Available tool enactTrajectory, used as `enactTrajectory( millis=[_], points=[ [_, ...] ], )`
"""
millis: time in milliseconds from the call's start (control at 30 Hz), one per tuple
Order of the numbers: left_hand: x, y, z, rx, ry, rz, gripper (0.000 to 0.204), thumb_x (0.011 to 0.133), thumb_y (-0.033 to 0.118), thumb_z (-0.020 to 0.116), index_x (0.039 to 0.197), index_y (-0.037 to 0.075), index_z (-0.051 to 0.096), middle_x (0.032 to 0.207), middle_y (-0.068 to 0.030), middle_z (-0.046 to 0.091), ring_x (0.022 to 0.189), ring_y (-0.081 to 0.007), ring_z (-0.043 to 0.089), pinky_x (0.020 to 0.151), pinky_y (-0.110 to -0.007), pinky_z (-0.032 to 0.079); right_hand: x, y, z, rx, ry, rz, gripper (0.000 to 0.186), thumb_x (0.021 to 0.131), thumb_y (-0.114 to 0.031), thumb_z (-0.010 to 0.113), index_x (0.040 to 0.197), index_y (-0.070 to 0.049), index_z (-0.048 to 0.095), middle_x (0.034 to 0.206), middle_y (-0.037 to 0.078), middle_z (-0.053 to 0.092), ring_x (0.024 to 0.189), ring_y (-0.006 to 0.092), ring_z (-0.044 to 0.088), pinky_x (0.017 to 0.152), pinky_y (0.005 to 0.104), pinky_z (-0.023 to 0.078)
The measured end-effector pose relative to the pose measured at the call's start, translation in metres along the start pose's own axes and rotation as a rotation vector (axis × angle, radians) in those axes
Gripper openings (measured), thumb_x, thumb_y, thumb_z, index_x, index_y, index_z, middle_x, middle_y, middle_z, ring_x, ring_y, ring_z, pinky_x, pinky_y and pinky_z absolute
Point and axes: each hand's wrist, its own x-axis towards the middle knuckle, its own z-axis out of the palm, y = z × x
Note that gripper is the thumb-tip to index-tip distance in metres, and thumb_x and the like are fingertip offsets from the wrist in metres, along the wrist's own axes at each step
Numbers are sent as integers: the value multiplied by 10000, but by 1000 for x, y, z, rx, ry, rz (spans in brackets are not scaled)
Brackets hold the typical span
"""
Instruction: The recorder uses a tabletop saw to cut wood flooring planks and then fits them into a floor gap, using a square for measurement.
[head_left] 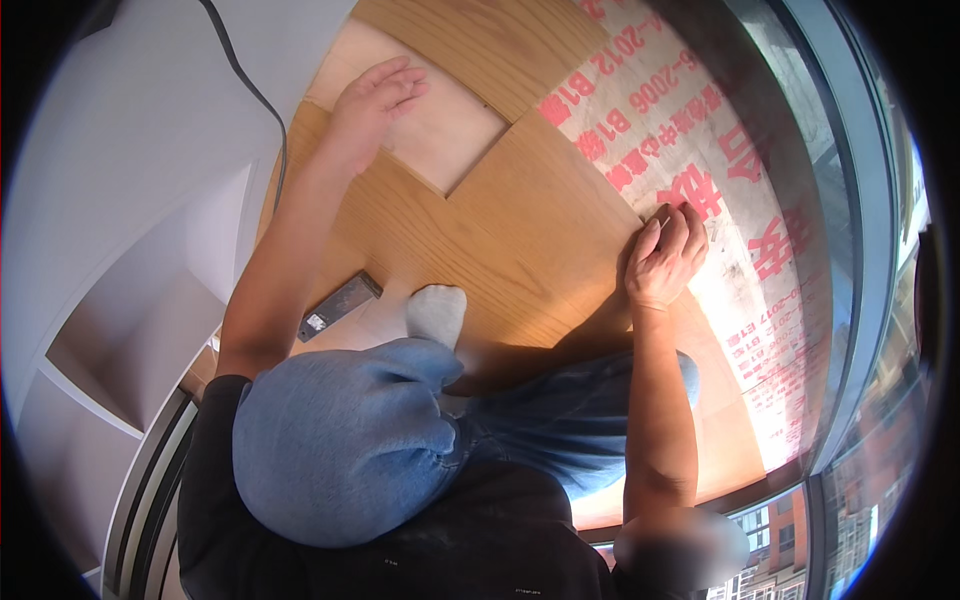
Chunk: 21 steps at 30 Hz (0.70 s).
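My left hand is open, fingers slightly bent, over a pale bare rectangle framed by wood-grain boards at the upper middle. My right hand has its fingers curled at the right edge of the boards, where they meet pale sheeting printed in red. A small thin pale thing shows between those fingers, too small to name. A dark rectangular object lies left of my pale sock, beside my bent knee in blue jeans.
White shelving stands on the left, with a black cable running above it. A curved window frame runs along the right side, buildings showing through the glass. Dark tracks are at the lower left.
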Motion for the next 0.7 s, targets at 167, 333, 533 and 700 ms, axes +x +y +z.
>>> enactTrajectory(
  millis=[167,333,533,700],
  points=[
    [2,0,3,9,-7,13,543,981,116,555,1462,-55,371,1364,-171,565,1239,-240,564,1087,-356,420,0,-1,0,26,10,3,358,912,-286,588,1202,-79,627,1347,148,553,1247,373,479,1079,486,355],
    [4,-1,7,38,11,13,535,983,112,555,1460,-53,377,1356,-168,572,1217,-230,572,1071,-348,432,0,0,2,22,3,3,350,905,-280,599,1189,-78,629,1341,148,557,1247,372,479,1079,491,353],
    [8,-6,5,16,2,13,527,985,119,565,1454,-46,391,1335,-155,590,1180,-208,584,1047,-335,450,-1,4,-2,5,-6,3,341,904,-281,606,1184,-89,631,1337,140,560,1254,366,476,1083,493,349],
    [6,-17,-4,107,-7,85,505,975,104,591,1441,-6,433,1266,-97,616,1082,-177,609,966,-295,487,1,3,0,21,4,-15,338,905,-279,608,1186,-93,632,1333,131,563,1256,365,473,1086,493,347]
  ],
)
